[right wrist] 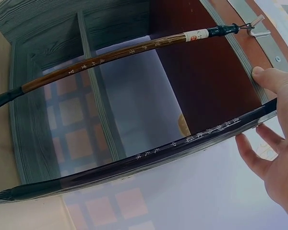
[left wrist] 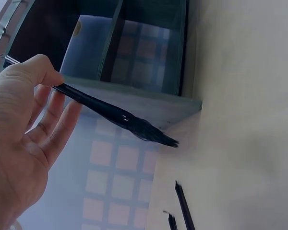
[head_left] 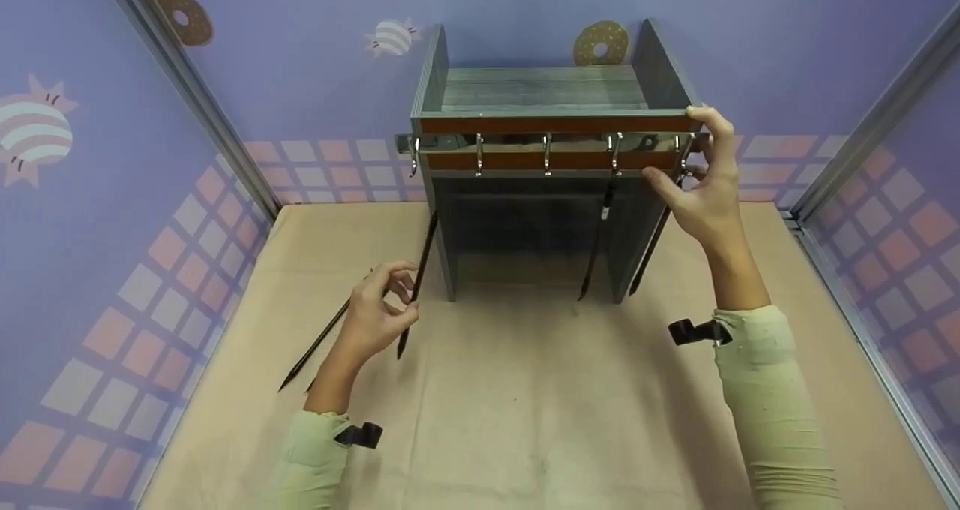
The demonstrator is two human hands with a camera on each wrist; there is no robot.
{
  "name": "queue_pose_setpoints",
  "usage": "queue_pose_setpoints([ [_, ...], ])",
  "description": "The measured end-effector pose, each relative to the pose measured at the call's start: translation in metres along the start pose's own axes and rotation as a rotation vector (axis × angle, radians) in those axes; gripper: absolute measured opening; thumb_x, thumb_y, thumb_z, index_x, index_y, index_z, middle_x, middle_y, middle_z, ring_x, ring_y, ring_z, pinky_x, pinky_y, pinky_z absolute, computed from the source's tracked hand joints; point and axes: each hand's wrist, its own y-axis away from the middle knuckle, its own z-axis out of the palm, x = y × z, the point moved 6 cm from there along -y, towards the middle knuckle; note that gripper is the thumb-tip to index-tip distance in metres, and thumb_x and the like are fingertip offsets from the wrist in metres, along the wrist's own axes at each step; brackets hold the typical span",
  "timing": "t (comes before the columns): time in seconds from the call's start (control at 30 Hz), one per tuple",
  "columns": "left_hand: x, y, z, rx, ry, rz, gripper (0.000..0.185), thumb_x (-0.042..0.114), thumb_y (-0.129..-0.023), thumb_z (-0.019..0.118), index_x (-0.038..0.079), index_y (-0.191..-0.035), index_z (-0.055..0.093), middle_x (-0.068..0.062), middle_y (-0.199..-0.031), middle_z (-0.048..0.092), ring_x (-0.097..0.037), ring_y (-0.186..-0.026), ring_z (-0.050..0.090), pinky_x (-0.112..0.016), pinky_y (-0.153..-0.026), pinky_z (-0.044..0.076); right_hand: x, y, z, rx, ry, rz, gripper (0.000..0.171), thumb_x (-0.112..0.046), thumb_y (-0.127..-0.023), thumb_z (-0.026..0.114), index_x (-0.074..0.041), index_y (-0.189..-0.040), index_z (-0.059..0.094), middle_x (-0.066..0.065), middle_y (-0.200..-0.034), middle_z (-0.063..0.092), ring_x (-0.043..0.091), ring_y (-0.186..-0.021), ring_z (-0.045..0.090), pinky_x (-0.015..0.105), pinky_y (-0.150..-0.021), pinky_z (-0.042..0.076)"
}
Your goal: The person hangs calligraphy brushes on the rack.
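Observation:
My left hand (head_left: pixel 371 315) pinches a dark calligraphy brush (head_left: pixel 427 246) between thumb and fingers, left of a grey wooden rack (head_left: pixel 448 232). In the left wrist view this brush (left wrist: pixel 98 105) slants with its dark bristle tip downward. My right hand (head_left: pixel 709 199) grips the rack's right front corner, with the thumb on the reddish-brown front board (head_left: pixel 517 125). Two brushes hang from hooks on the right: a brown one with a white label (right wrist: pixel 129 51) and a black one with pale lettering (right wrist: pixel 149 155), close by the right fingers.
A metal rail with several hooks (head_left: pixel 547 154) runs along the rack's front. Two more dark brushes (head_left: pixel 319 341) lie on the beige cloth (head_left: pixel 487 420) at the left, partly behind the left hand. Patterned walls (head_left: pixel 300 60) enclose the back and sides.

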Motion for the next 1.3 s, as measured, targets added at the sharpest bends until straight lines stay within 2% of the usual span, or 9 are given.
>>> queue_pose_setpoints([
  [0.33, 0.020, -0.018, 0.039, -0.023, 0.022, 0.071, 0.053, -0.017, -0.088, 0.076, 0.002, -0.137, 0.065, -0.015, -0.105, 0.070, -0.017, -0.088, 0.070, -0.022, -0.062, 0.062, 0.000, 0.002, -0.002, 0.012, -0.012, 0.003, 0.081, 0.004, -0.090, 0.088, 0.001, -0.157, 0.041, -0.002, -0.163, 0.049, 0.016, -0.121, 0.067, 0.015, -0.079, 0.060],
  [0.53, 0.035, -0.029, 0.059, -0.028, 0.044, 0.150, 0.052, -0.016, -0.090, 0.077, 0.003, -0.136, 0.064, -0.016, -0.105, 0.070, -0.026, -0.081, 0.070, -0.026, -0.060, 0.057, 0.000, 0.001, 0.000, 0.004, -0.008, 0.005, 0.082, 0.003, -0.091, 0.088, 0.000, -0.158, 0.041, -0.003, -0.162, 0.049, 0.016, -0.120, 0.066, 0.016, -0.078, 0.059],
  [0.8, 0.057, -0.043, 0.083, -0.013, 0.062, 0.239, 0.051, -0.016, -0.089, 0.078, 0.005, -0.134, 0.066, -0.015, -0.103, 0.068, -0.026, -0.083, 0.067, -0.030, -0.062, 0.056, 0.001, 0.002, 0.003, 0.005, -0.018, 0.014, 0.082, 0.002, -0.091, 0.088, -0.001, -0.158, 0.041, -0.002, -0.162, 0.050, 0.016, -0.121, 0.067, 0.016, -0.080, 0.060],
  [0.93, 0.067, -0.049, 0.093, -0.040, 0.083, 0.248, 0.051, -0.014, -0.091, 0.077, 0.006, -0.136, 0.065, -0.015, -0.103, 0.066, -0.029, -0.084, 0.066, -0.030, -0.062, 0.057, 0.000, 0.002, 0.004, 0.009, -0.016, 0.022, 0.082, 0.002, -0.091, 0.088, -0.001, -0.158, 0.041, -0.002, -0.162, 0.050, 0.016, -0.120, 0.067, 0.017, -0.080, 0.060],
  [1.07, 0.073, -0.055, 0.101, -0.063, 0.110, 0.243, 0.050, -0.012, -0.094, 0.076, 0.007, -0.138, 0.063, -0.015, -0.103, 0.065, -0.025, -0.085, 0.065, -0.029, -0.063, 0.058, -0.001, 0.002, 0.004, 0.014, -0.017, 0.019, 0.082, 0.002, -0.091, 0.088, -0.001, -0.158, 0.041, -0.001, -0.164, 0.049, 0.016, -0.121, 0.066, 0.016, -0.080, 0.060],
  [1.3, 0.066, -0.058, 0.108, -0.048, 0.116, 0.189, 0.048, -0.012, -0.093, 0.077, 0.004, -0.137, 0.063, -0.015, -0.105, 0.066, -0.022, -0.088, 0.065, -0.026, -0.064, 0.057, 0.000, 0.003, 0.004, 0.017, -0.028, 0.016, 0.082, 0.003, -0.090, 0.088, 0.001, -0.158, 0.042, 0.003, -0.166, 0.047, 0.018, -0.122, 0.067, 0.015, -0.079, 0.060],
])
